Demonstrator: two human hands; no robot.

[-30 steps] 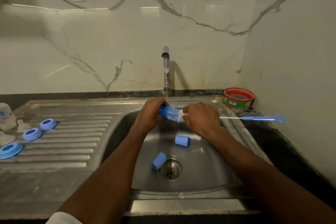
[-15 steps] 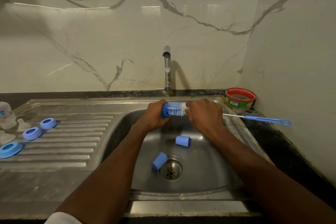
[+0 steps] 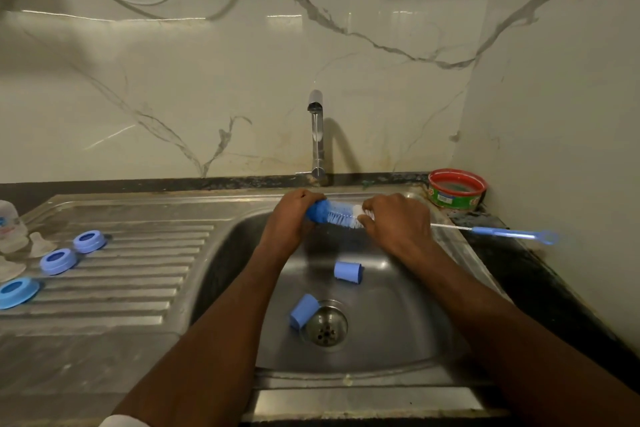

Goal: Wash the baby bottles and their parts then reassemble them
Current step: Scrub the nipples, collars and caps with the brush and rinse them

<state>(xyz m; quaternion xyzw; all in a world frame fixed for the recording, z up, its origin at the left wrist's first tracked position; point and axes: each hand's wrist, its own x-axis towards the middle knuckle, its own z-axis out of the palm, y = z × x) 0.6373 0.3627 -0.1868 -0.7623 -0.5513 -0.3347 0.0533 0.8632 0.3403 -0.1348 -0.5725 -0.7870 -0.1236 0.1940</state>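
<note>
The stainless steel sink basin lies under our hands, two loose pale blue bottle caps on its floor near the drain, apart from each other. On the ribbed steel draining board three blue screw rings wait beside clear teats. Our long blue-bristled bottle brush has risen from a second ago to meet the thin stream from the chrome tap. Our left hand curls round the brush tip, our right hand pinches its neck: we judge we are rinsing the brush, caps still unwashed.
</note>
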